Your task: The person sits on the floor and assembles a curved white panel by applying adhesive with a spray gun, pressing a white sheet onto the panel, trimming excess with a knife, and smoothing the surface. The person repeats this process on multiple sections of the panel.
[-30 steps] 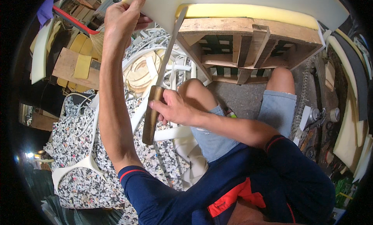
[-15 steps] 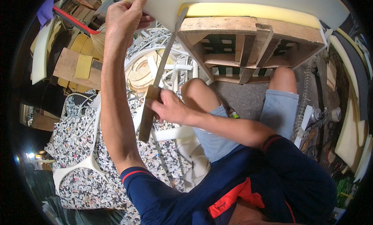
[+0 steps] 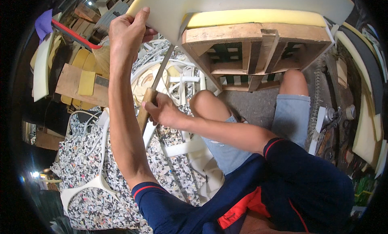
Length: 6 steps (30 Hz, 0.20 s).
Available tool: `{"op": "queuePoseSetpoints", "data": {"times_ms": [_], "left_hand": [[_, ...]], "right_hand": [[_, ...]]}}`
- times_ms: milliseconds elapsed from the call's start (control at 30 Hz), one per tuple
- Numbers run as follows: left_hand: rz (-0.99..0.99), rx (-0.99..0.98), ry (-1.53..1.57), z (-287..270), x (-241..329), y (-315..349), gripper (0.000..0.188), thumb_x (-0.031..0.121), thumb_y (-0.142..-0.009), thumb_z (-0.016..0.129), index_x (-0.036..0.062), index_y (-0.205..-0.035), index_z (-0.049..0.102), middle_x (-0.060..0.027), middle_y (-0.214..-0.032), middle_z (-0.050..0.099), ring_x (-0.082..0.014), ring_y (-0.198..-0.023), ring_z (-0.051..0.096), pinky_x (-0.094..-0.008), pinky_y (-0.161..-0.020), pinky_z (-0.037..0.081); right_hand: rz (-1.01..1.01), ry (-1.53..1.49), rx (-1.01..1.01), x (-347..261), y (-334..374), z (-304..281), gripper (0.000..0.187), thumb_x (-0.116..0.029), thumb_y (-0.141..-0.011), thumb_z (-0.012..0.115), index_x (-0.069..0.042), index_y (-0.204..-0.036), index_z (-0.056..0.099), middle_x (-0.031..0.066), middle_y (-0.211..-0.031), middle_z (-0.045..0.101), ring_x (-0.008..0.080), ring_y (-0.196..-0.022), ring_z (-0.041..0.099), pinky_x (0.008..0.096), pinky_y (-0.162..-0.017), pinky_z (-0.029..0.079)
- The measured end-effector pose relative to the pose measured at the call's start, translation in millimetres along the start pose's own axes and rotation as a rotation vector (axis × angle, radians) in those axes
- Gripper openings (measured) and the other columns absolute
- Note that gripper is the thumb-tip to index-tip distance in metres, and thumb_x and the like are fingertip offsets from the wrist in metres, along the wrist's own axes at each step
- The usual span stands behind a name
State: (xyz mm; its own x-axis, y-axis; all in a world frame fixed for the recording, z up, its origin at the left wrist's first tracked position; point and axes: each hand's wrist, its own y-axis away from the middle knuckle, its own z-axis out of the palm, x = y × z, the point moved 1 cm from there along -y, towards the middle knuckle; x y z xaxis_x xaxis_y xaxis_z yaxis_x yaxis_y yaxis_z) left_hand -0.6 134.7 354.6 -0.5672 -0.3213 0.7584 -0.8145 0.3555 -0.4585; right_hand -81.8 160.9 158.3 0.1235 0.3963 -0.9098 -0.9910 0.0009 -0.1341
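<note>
My left hand is closed on the left edge of a large pale foam sheet, held up at the top of the view. The sheet lies over a yellow foam layer along the edge of a wooden frame. My right hand grips the wooden handle of a long, narrow-bladed knife, lower down between my left forearm and my knee. Its blade slants up to the sheet beside the frame's left corner; the tip seems covered by the foam, and I cannot tell how deep it goes.
Speckled foam slabs and white foam offcuts lie at the left and below. A red-handled broom and a wooden board are at far left. Foam strips lean at far right, near metal tools. My knees flank the frame.
My right hand has turned and shifted slightly left, and less of the blade shows at the sheet. My left hand keeps its hold. The frame appears slightly lower and further left.
</note>
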Motion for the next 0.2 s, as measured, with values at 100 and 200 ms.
{"op": "queuePoseSetpoints", "data": {"times_ms": [100,200], "left_hand": [[0.006,-0.005,-0.001,1.5,-0.8,-4.8,0.04,0.027,-0.097,0.066,-0.0131,-0.096,0.069,-0.0162,-0.081,0.072,-0.0158,-0.066,0.072,-0.0274,-0.058,0.061],[-0.016,-0.026,0.043,-1.0,-8.8,-8.1,0.04,0.027,-0.097,0.067,-0.013,-0.096,0.069,-0.0158,-0.08,0.072,-0.0162,-0.066,0.072,-0.0273,-0.057,0.061]], "right_hand": [[0.079,0.009,-0.016,5.8,5.9,15.3,0.033,-0.027,-0.098,0.062,0.005,-0.092,0.06,0.0095,-0.066,0.061,0.0163,-0.057,0.06,0.0333,-0.05,0.048],[0.003,-0.042,-0.038,9.4,-20.9,14.5,0.032,-0.028,-0.1,0.061,0.003,-0.102,0.056,0.006,-0.073,0.061,0.0124,-0.056,0.058,0.0299,-0.051,0.051]]}}
